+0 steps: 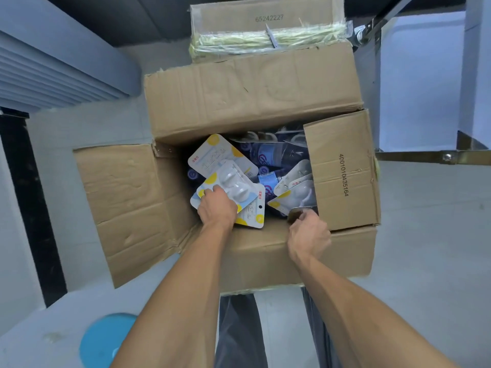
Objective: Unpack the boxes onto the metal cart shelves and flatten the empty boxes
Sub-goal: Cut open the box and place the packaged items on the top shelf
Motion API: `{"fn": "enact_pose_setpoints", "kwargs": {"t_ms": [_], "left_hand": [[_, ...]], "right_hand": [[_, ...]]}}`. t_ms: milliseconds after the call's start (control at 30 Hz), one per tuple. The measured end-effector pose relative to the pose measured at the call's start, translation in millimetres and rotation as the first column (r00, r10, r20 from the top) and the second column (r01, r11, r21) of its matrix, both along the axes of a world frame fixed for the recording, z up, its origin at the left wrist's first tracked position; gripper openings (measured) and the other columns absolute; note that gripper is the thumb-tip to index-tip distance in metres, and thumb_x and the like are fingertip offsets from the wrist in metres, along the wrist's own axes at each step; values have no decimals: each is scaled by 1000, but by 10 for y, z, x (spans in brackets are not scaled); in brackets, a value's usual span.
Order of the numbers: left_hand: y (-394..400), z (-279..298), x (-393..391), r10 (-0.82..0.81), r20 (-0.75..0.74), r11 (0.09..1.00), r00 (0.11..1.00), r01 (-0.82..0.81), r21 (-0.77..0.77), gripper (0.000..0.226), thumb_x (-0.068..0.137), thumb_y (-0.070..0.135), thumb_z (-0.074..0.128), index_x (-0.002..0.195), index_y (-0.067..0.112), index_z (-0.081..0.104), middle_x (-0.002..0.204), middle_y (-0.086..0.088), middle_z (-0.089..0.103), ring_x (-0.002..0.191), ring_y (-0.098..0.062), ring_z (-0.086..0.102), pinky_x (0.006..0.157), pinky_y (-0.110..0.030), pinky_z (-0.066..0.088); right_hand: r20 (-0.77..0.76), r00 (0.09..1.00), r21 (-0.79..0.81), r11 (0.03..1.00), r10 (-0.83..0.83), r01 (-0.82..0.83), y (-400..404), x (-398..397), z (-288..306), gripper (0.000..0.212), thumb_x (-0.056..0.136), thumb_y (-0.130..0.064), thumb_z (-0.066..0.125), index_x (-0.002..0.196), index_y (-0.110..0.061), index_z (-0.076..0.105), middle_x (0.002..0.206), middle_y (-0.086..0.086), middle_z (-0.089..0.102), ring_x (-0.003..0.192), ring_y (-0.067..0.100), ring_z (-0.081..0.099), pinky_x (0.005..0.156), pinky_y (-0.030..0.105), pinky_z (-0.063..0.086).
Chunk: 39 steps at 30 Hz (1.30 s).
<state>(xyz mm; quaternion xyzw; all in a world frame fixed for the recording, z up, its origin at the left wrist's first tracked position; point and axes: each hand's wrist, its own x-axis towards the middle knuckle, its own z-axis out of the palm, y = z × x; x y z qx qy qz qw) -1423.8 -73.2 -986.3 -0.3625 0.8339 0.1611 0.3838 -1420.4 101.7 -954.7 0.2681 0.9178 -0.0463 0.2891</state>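
Underfoot, pale grey floor [425, 235] beneath open cardboard box [252, 96]; left hand [216, 205] gripping blister pack [239, 192], right hand [309, 235] pinching another.

We held both bare forearms stretched forward and down. Our left hand [216, 205] had its fingers curled in a grip, knuckles up; our right hand [308, 236] pinched with bent fingers, wrist cocked.

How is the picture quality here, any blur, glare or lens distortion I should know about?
Head view: strong wide-angle bending, so the open box flaps and forearms splay outward. Light is soft and bluish, without hard shadows. The blister packs show mild sheen. The right hand is slightly motion-blurred, the left hand sharper. The box's depths are dim.
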Motion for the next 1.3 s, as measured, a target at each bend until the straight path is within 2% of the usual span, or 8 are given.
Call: {"fn": "enact_pose_setpoints", "kwargs": {"t_ms": [133, 267, 500, 767, 900, 1000, 1133, 1300], "left_hand": [[14, -145, -38, 41, 22, 999, 999, -40, -29, 25, 91, 8, 50, 116, 8, 53, 120, -16, 55, 107, -34, 58, 79, -42, 46], [27, -153, -6, -11, 40, 997, 999, 14, -80, 9, 90, 7, 56, 91, 16, 56, 107, -11, 63, 96, -30, 62, 67, -35, 45], [96, -71, 139, -2, -8, 994, 1000, 1, -105, 7, 92, 12, 54, 86, 13, 59, 102, -10, 64, 93, -29, 63, 67, -33, 41], [70, 41, 198, 56, -7, 991, 998, -56, -120, 8, 91, 14, 51, 85, 12, 57, 102, -10, 65, 93, -30, 62, 67, -33, 41], [81, 48, 272, 115, -3, 985, 993, -115, -128, 10, 92, 18, 52, 84, 13, 56, 102, -12, 65, 93, -31, 62, 67, -33, 38], [78, 25, 298, 114, 3, 987, 993, -113, -113, 13, 93, 22, 52, 89, 11, 58, 104, -12, 64, 93, -30, 61, 67, -33, 38], [92, -56, 321, 118, 12, 989, 993, -117, -95, 19, 95, 24, 51, 98, 9, 62, 106, -12, 63, 95, -30, 62, 68, -33, 37], [103, -123, 331, 118, 5, 988, 993, -117, -96, 17, 95, 24, 51, 96, 9, 60, 107, -13, 63, 96, -31, 61, 68, -34, 35]], "right_hand": [[-39, 999, -6, 1000, 1, -1, 52, 12, -74, 13, 90, -28, 69, 95, -18, 63, 88, 14, 69, 86, 35, 66, 73, 38, 48], [76, 995, 14, 998, 58, -59, 97, -74, -146, 23, 90, -35, 69, 93, -14, 63, 92, 13, 69, 90, 34, 67, 68, 34, 44], [172, 940, 34, 952, 295, -305, -92, -179, -143, 11, 89, -14, 57, 90, -18, 67, 92, 5, 68, 83, 26, 70, 60, 28, 37], [-155, 777, -83, 775, 611, -626, -332, -52, 71, 14, 79, -20, 66, 73, -8, 61, 56, 11, 63, 49, 31, 62, 52, 29, 28], [-306, 838, -115, 856, 451, -503, -502, -226, 40, 10, 84, -16, 63, 81, -8, 59, 70, 11, 62, 63, 33, 60, 55, 35, 31], [-140, 855, -121, 849, 499, -515, -491, -216, -60, 27, 92, -36, 57, 105, -12, 55, 102, 8, 56, 97, 29, 52, 74, 40, 37], [-199, 806, -87, 809, 558, -582, -383, -139, -143, 17, 87, -22, 58, 101, -12, 55, 101, 9, 54, 95, 30, 50, 75, 39, 35], [-148, 987, -161, 986, -68, 43, -254, 25, -170, 23, 85, -33, 64, 94, -13, 58, 96, 8, 65, 88, 31, 60, 71, 36, 40]]}}
